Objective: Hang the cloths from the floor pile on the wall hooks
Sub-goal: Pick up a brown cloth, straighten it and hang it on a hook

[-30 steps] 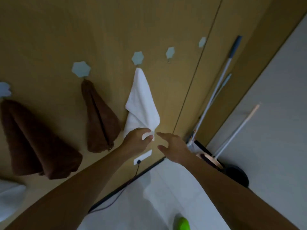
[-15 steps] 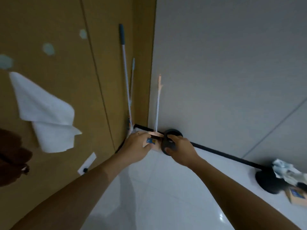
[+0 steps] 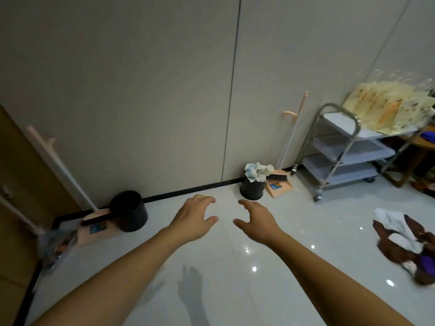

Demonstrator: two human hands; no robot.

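Both hands, left (image 3: 196, 218) and right (image 3: 257, 222), hover empty, fingers loosely spread. The cloth pile (image 3: 404, 245) lies on the floor (image 3: 235, 267), far right.

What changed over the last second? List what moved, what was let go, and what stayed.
The left hand let go of the white cloth, left hanging on its hook, now out of view. The view swung right, away from the hook wall, across the corner to the grey wall and the pile of cloths on the floor. The right hand held nothing throughout. Both hands stay empty, fingers loosely spread, reaching forward.
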